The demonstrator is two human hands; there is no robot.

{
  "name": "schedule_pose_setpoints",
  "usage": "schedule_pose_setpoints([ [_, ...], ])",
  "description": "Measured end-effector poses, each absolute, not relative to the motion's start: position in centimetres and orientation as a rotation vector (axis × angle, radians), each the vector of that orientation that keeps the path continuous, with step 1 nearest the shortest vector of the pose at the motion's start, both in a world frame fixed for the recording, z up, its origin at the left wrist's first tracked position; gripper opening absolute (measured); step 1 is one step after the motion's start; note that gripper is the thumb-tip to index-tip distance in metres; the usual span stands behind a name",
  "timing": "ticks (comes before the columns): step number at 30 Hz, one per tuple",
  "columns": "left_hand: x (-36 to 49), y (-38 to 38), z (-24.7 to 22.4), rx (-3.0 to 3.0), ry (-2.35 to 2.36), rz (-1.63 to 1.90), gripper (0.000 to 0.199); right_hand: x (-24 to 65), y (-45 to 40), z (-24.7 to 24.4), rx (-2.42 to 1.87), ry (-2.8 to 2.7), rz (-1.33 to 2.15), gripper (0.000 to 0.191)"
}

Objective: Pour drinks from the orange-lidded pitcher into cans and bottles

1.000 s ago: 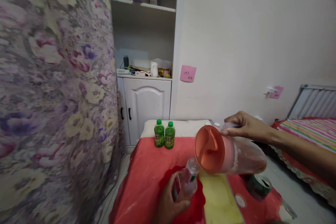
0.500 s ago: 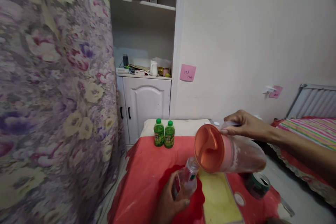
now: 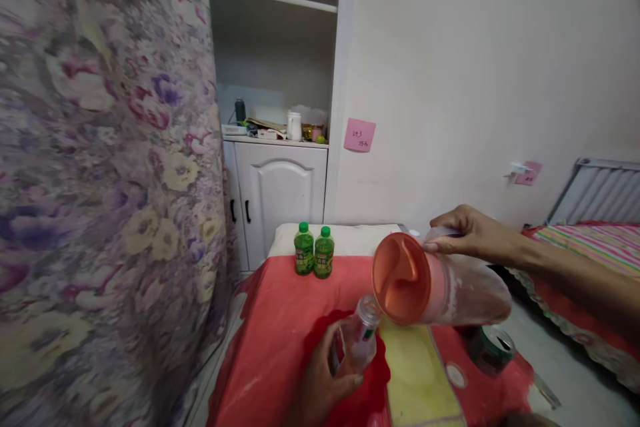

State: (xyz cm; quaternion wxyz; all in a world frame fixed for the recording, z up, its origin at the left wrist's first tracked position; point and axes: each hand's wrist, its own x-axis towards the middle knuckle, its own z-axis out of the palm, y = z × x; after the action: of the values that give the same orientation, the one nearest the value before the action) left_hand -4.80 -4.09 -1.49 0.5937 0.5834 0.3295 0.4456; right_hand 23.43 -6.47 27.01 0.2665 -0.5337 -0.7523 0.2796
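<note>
My left hand [image 3: 327,370] is wrapped round a clear plastic bottle [image 3: 363,340], uncapped and leaning a little to the right, with some liquid low inside. Above and to the right, my right hand [image 3: 457,230] grips the handle of a clear pitcher [image 3: 470,293] with an orange lid [image 3: 400,278]. The pitcher lies almost on its side, its lid facing left. The lid's lower rim is right by the bottle's mouth; whether they touch, I cannot tell. Brownish-pink liquid shows inside the pitcher.
Two green-capped drink bottles [image 3: 314,252] stand at the back of the table with its red cover [image 3: 270,320]. A yellow sheet [image 3: 420,373] lies at the front, an opened can [image 3: 493,350] to its right. A floral curtain [image 3: 110,180] hangs left; a bed [image 3: 595,240] is at right.
The view has shifted slightly. Both hands keep their hold, the pitcher still tipped over the bottle's mouth; the liquid in the bottle looks about the same.
</note>
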Motion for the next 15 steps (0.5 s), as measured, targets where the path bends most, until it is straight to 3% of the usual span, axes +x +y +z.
schedule_pose_setpoints([
  [15, -4.8, -4.3, -0.6, 1.388, 0.769, 1.04, 0.074, 23.7, -6.4, 27.3, -1.445, -2.087, 0.706, 0.049],
])
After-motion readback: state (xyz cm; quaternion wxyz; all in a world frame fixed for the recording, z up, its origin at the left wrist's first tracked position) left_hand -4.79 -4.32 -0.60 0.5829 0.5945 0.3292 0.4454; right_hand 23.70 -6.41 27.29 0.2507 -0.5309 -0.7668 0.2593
